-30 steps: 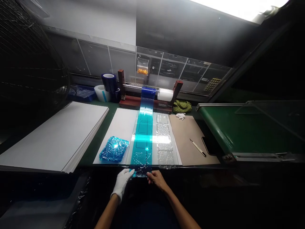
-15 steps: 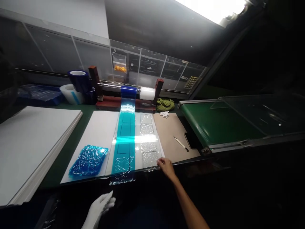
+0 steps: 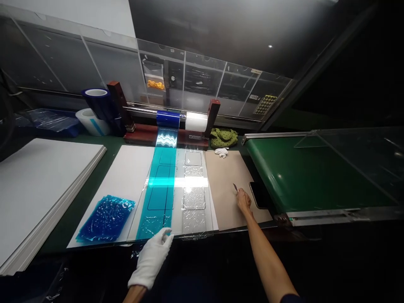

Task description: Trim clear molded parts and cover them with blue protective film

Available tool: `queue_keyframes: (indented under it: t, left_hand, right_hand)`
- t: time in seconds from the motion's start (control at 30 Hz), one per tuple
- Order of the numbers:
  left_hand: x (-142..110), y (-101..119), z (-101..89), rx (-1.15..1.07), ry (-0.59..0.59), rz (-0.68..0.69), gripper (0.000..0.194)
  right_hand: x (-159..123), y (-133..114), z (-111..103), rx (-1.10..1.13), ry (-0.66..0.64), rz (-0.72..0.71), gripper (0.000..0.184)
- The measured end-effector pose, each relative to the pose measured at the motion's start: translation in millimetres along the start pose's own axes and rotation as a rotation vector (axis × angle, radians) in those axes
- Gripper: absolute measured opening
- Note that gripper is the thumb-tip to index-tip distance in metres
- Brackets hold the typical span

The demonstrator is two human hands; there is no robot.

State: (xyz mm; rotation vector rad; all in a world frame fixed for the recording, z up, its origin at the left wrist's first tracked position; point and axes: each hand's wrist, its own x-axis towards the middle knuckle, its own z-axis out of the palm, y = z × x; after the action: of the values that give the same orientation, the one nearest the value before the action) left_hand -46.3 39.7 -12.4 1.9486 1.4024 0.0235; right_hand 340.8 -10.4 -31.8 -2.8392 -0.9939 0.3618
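The blue film strip [image 3: 160,197] runs down from a blue roll [image 3: 168,119] and lies on the table [image 3: 98,172], right up to the near edge. The white-gloved left hand [image 3: 154,254] is at the near end of the strip, and I cannot tell if its grip is on the film or just beside it. The bare right hand [image 3: 244,200] is over the brown sheet [image 3: 221,189], with its grip closed on a craft knife [image 3: 235,187] whose tip pokes out. A black phone [image 3: 259,194] lies near that hand. Clear film [image 3: 194,198] lies between the strip and the brown sheet. Left of the strip, a blue film pile [image 3: 105,219] sits on white paper [image 3: 132,166]
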Motion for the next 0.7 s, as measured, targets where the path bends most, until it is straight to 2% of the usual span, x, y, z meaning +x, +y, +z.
queue_keyframes:
  t: [0.13, 0.3, 0.5, 0.7]
  left_hand:
    - [24, 18, 14.6, 0.244, 0.096, 0.084, 0.042]
    - [53, 21, 34.7, 0.485, 0.129, 0.158, 0.055]
    - [59, 18, 43.3, 0.64, 0.132, 0.221, 0.056]
    - [58, 16, 50.4, 0.701, 0.119, 0.231, 0.054]
  right_hand:
    - [-29, -33, 6, 0.02, -0.093, -0.305, 0.033]
    - [-75, -93, 21, -0.026, -0.149, -0.65, 0.021]
    - [-89, -143, 40, -0.174, -0.176, -0.843, 0.027]
    - [-88, -159, 44, -0.256, -0.19, -0.943, 0.029]
